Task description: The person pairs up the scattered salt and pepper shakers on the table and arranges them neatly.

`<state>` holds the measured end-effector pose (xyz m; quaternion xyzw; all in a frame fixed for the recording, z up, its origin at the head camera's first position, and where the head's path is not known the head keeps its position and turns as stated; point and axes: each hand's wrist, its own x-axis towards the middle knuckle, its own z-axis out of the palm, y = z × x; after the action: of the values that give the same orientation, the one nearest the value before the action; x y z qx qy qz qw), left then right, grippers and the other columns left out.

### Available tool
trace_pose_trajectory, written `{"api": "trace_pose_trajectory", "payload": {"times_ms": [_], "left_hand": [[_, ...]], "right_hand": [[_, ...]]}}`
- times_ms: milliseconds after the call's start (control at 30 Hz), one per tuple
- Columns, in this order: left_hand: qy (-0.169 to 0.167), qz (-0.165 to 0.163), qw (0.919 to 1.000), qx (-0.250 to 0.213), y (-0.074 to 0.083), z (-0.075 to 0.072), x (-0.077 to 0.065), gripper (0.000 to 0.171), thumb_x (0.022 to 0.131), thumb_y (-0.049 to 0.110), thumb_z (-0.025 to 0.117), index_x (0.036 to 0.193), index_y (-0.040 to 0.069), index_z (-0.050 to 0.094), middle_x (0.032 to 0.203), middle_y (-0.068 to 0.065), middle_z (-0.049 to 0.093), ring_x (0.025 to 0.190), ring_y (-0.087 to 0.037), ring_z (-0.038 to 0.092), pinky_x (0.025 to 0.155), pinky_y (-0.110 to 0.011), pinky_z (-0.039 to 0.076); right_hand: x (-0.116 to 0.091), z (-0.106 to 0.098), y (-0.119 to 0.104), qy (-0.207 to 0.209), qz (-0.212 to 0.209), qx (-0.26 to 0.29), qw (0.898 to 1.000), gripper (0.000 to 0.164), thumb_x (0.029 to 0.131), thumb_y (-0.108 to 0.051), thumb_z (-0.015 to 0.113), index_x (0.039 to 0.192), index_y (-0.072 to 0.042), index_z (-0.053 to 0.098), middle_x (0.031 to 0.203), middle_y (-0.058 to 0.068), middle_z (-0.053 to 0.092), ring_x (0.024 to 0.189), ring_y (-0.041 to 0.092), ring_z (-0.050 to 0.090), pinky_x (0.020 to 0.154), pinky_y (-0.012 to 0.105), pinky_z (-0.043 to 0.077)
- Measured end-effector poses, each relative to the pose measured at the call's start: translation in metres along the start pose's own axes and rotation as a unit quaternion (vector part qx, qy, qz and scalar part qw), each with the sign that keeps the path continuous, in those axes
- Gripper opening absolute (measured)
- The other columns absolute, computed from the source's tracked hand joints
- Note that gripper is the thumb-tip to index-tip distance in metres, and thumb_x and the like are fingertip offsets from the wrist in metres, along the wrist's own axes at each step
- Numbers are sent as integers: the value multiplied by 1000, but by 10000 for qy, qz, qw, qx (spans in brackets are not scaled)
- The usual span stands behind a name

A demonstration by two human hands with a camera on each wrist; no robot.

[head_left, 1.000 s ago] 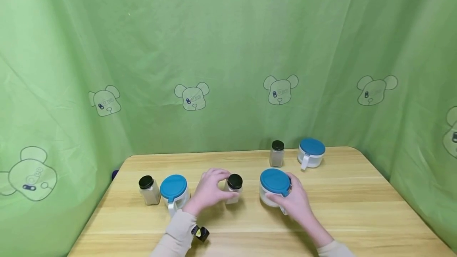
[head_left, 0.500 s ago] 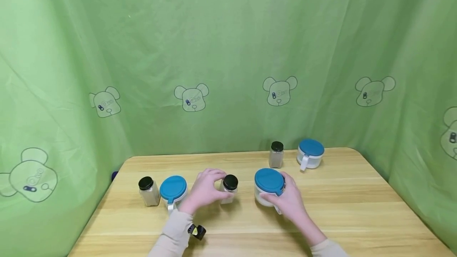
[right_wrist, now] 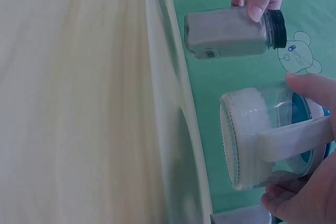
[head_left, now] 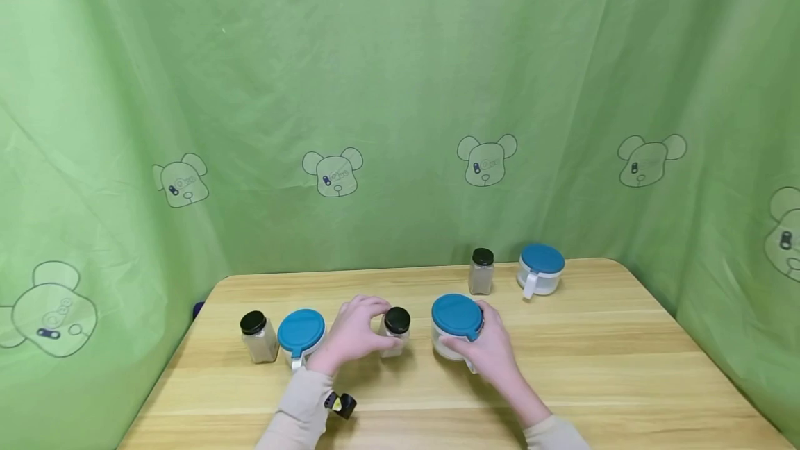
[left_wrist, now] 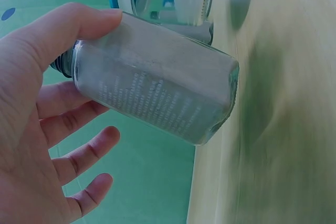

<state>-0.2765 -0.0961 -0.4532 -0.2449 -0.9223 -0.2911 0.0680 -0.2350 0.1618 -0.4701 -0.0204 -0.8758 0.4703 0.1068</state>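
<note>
My left hand (head_left: pixel 353 332) holds a square glass spice jar (head_left: pixel 396 321) with a black lid between thumb and fingers, near its top. Pale powder fills much of it, and the left wrist view shows the jar (left_wrist: pixel 157 77) tilted above the table. To its right, my right hand (head_left: pixel 492 347) grips a round glass seasoning pot (head_left: pixel 456 315) with a blue lid and white handle. In the right wrist view this pot (right_wrist: pixel 249 145) hangs off the tabletop, thumb on one side and fingers on the other. White contents show inside it. A small gap separates jar and pot.
On the wooden table (head_left: pixel 594 367), another black-lidded jar (head_left: pixel 259 339) and a blue-lidded pot (head_left: pixel 301 330) stand at left, the pot partly behind my left wrist. A similar jar (head_left: pixel 481 273) and pot (head_left: pixel 540 269) stand at back right. A green curtain (head_left: pixel 400 89) hangs behind.
Both hands have shifted left with what they hold. The right hand's pot has moved further than the jar, so the two are closer together. The other jars and pots stay put.
</note>
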Motion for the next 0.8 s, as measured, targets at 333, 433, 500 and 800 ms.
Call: {"api": "trace_pose_trajectory", "payload": {"times_ms": [333, 433, 500, 800], "left_hand": [[-38, 40, 9999, 117, -1, -5, -1, 66, 68, 45, 83, 122, 9, 67, 127, -3, 65, 120, -22, 53, 102, -44, 38], [-64, 77, 9998, 160, -2, -5, -1, 64, 68, 43, 83, 120, 9, 68, 126, -3, 66, 119, -22, 53, 101, -45, 38], [-92, 87, 9998, 166, -3, -5, -1, 63, 68, 42, 83, 120, 9, 68, 125, -3, 66, 119, -22, 53, 101, -45, 38], [-245, -52, 9996, 101, -5, -6, 0, 65, 68, 43, 82, 122, 10, 67, 128, -2, 65, 123, -21, 52, 103, -43, 38]], "right_hand": [[-1, 13, 0, 66, 78, 54, 9999, 103, 68, -40, 88, 144, 3, 33, 140, 25, 46, 127, 42, 49, 104, 60, 42], [-2, 17, -1, 128, 100, 67, 9998, 102, 68, -38, 88, 144, 3, 33, 139, 25, 46, 127, 42, 49, 104, 60, 42], [-3, 20, -2, 157, 124, 72, 9998, 101, 68, -38, 88, 143, 3, 34, 139, 25, 46, 127, 42, 50, 104, 60, 42], [-6, 32, -11, 283, 88, -17, 9996, 99, 68, -37, 88, 140, 6, 37, 134, 26, 48, 124, 42, 51, 102, 59, 44]]}}
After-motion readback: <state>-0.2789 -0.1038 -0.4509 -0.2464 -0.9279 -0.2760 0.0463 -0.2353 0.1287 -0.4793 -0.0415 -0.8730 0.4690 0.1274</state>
